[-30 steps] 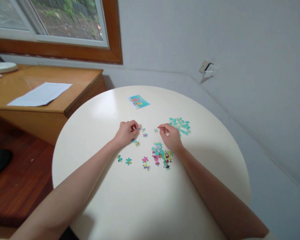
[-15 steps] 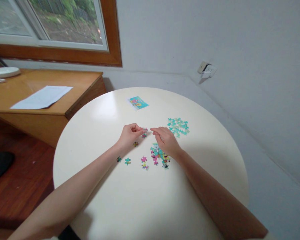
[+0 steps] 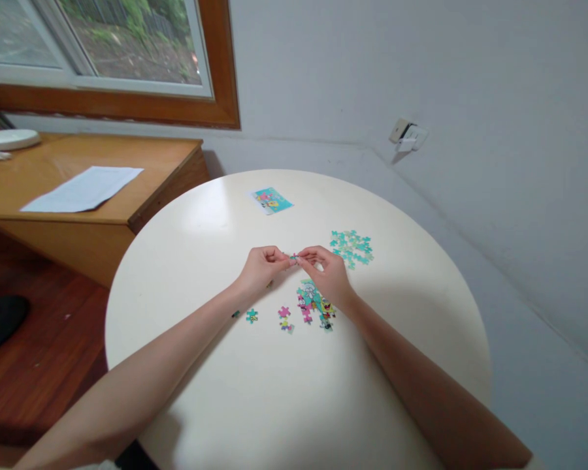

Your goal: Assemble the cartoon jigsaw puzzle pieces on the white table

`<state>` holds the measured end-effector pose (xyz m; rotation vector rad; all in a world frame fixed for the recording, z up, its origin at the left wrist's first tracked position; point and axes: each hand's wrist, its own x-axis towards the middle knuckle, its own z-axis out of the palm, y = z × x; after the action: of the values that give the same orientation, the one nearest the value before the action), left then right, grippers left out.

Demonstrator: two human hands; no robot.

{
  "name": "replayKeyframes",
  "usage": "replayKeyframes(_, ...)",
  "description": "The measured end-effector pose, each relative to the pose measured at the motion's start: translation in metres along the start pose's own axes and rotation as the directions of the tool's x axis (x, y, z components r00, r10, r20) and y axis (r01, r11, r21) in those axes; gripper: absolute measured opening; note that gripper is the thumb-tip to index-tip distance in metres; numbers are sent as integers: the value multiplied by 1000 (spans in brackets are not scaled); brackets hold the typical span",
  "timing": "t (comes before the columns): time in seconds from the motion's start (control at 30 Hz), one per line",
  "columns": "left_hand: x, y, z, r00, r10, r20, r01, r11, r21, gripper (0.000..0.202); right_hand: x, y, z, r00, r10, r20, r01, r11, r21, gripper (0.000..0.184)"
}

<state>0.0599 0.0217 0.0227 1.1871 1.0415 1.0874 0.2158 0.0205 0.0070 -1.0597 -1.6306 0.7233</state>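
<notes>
Over the middle of the round white table, my left hand and my right hand meet fingertip to fingertip. Between them they pinch a small pink and teal puzzle piece, largely covered by the fingers. Below my right hand lies a partly joined puzzle section with cartoon figures. Two pink and yellow puzzle pieces lie left of that section. A teal puzzle piece rests near my left forearm, and a dark piece is half hidden beside it.
A cluster of loose teal puzzle pieces lies right of my right hand. Toward the far edge sits a picture card. A wooden desk with a paper sheet stands at the left, and a wall with a socket behind.
My left hand has shifted right with the puzzle piece. My right hand's outstretched fingers have curled in, and it now pinches the piece from the other side.
</notes>
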Motion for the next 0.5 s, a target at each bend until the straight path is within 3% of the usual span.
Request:
replayKeyframes(0.17,-3,2,3,1000,12,22,-14,998,62,26,2,2,1,987,143,76,-153,975,161,30)
replayKeyframes(0.33,-5,0,4,995,66,73,-79,978,194,25,7,6,-8,966,193,169,-226,952,206,40)
replayKeyframes(0.43,-5,-2,3,979,117,166,-171,916,362,22,13,6,-24,949,203,240,-244,957,156,38)
replayKeyframes(0.5,-5,-3,2,959,133,251,-247,827,504,23,16,2,-37,925,215,312,-258,960,104,35)
